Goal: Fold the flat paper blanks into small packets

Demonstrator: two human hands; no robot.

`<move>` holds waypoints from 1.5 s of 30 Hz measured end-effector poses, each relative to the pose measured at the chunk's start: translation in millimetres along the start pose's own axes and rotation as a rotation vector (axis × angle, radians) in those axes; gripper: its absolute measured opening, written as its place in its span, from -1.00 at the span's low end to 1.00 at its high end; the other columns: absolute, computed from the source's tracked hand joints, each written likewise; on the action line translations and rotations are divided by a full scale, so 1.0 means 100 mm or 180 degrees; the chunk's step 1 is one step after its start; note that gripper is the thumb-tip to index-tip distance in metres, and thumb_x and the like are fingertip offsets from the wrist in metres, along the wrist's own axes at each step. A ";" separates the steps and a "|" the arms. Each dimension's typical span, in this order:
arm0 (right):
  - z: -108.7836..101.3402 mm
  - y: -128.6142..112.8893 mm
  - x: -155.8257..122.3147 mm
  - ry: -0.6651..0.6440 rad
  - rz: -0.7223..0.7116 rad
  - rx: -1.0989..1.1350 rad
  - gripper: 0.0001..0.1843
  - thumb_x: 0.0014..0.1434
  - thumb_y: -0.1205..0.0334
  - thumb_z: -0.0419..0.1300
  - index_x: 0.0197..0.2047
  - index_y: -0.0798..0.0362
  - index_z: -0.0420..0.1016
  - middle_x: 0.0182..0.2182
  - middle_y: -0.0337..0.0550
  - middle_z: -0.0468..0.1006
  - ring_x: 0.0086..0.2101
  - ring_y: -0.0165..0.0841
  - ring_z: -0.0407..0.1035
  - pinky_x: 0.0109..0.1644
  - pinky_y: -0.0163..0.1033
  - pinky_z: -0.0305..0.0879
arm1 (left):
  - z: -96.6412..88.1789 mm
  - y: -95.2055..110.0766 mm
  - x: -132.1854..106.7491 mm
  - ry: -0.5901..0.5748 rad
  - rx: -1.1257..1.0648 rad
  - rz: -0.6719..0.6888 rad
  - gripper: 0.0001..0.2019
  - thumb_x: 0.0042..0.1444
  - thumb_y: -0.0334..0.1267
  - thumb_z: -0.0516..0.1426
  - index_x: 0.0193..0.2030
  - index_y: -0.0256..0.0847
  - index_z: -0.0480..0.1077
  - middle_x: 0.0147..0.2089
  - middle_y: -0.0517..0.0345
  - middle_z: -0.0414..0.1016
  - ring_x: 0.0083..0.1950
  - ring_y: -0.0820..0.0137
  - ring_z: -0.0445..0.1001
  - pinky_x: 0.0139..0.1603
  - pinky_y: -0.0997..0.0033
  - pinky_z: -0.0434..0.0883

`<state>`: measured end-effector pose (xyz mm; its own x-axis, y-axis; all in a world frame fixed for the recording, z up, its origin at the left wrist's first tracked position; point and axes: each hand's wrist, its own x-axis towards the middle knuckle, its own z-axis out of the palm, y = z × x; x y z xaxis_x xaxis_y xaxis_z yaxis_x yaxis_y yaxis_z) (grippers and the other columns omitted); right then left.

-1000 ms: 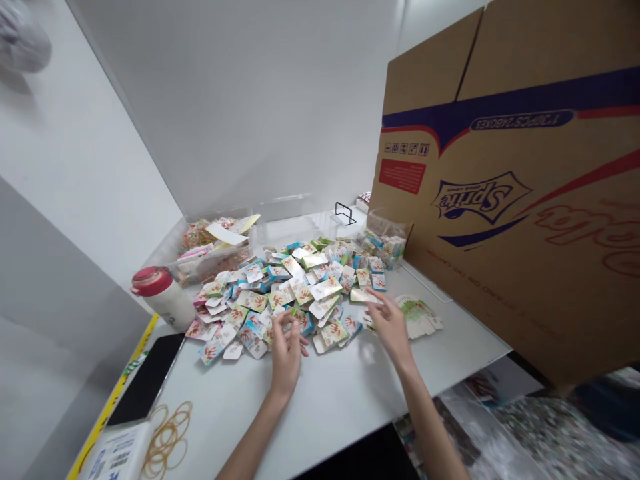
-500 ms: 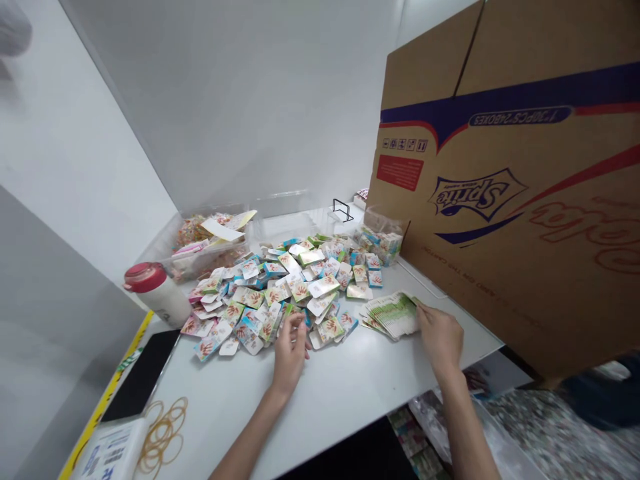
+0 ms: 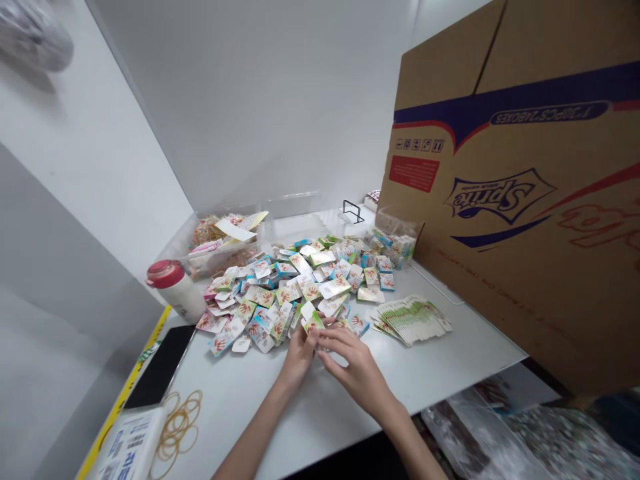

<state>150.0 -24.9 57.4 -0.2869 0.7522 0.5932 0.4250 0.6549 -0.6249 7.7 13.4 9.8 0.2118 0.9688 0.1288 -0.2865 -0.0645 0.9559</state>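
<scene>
My left hand is closed around a small printed carton, green and white with a hand picture, whose white top flap stands up. My right hand meets it from the right, thumb and fingers curled in at the carton's lower side. Whatever lies between those fingertips is hidden. Just behind both hands spreads a heap of similar little cartons, many with open flaps. To the right of my right hand lies a fanned row of flat green-and-white printed pieces on the white table.
A large cardboard box walls off the right side. Clear plastic bins stand at the back, one with colourful contents. On the left are a red-lidded bottle, a black phone-like slab, rubber bands and a white box.
My right hand has left the fanned pieces and moved left to meet my left hand. A small carton with a raised flap now shows in my left hand. The view has shifted slightly.
</scene>
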 end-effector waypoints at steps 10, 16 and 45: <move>-0.29 -0.05 0.32 -0.0397 0.1124 0.0476 -0.75 0.32 0.11 0.04 -0.24 0.04 0.47 -0.23 -0.13 0.33 -0.36 -0.43 0.29 -0.23 -0.29 0.24 | 0.04 0.18 -0.02 -0.0872 -0.0162 -0.0371 -0.52 0.06 0.00 0.24 -0.04 -0.36 0.36 -0.26 -0.04 0.47 -0.29 0.30 0.51 -0.23 0.22 0.50; -0.32 0.02 0.31 -0.0765 0.1223 0.0684 -0.69 0.33 0.04 0.02 -0.32 0.07 0.40 -0.22 -0.16 0.28 -0.30 -0.43 0.28 -0.09 -0.27 0.23 | 0.06 0.22 -0.03 -0.1090 -0.0084 -0.0395 -0.55 0.05 -0.08 0.26 -0.04 -0.36 0.32 -0.24 0.00 0.43 -0.34 0.41 0.46 -0.28 0.36 0.46; -0.55 0.33 0.13 -0.0835 0.1999 0.1918 -0.67 0.18 0.00 0.20 -0.17 0.09 0.56 -0.26 -0.14 0.43 -0.43 -0.49 0.23 -0.30 -0.33 0.21 | 0.14 0.22 -0.09 -0.1050 0.0807 -0.0625 -0.67 0.14 -0.06 0.19 -0.17 -0.35 0.42 -0.27 0.05 0.43 -0.28 0.42 0.38 -0.27 0.49 0.31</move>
<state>207.6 2.6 72.2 -0.3715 0.9278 -0.0345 0.0694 -0.0094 -0.9975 13.0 -0.2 33.5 0.5372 0.8431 -0.0233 0.0176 0.0164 0.9997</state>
